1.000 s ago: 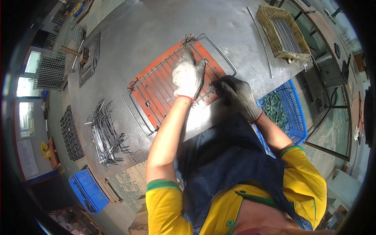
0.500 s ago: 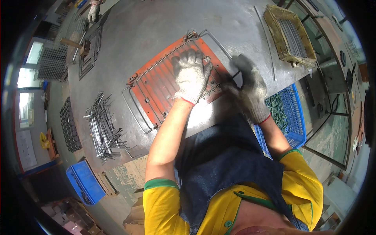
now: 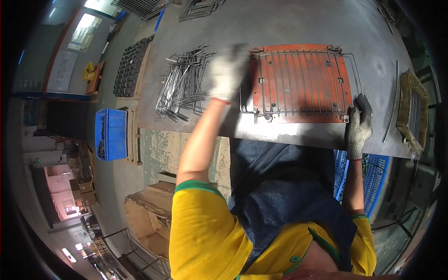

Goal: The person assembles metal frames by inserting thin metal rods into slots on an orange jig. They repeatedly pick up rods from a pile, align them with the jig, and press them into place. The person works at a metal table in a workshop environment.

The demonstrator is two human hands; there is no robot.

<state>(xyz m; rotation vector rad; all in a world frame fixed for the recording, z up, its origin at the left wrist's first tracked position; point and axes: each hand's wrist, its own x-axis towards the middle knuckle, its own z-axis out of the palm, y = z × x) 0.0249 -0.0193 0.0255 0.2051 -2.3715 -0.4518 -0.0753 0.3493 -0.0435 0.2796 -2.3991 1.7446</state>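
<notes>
An orange-red metal plate (image 3: 343,93) lies flat on the steel table, with a grid of parallel wires (image 3: 298,84) over it. A bent wire loop (image 3: 358,77) sticks out past the plate's right side, and another loop extends at its left. My right hand (image 3: 360,123), in a grey-white knit glove, is closed around the near end of the right loop, by the plate's near right corner. My gloved left hand (image 3: 228,74) is smeared by motion between the plate's left edge and a pile of thin metal rods (image 3: 184,84). Its fingers cannot be made out.
Bent wire frames (image 3: 198,10) lie at the table's far left. On the right stand a long rod (image 3: 391,102) and a worn yellow bin (image 3: 422,119) of rods. A blue basket (image 3: 377,179) sits below the table's right edge; a blue crate (image 3: 112,135) stands on the left.
My view has turned leftward. The left hand has lifted off the grid and moved left toward the rods. My right hand has come to rest at the right loop.
</notes>
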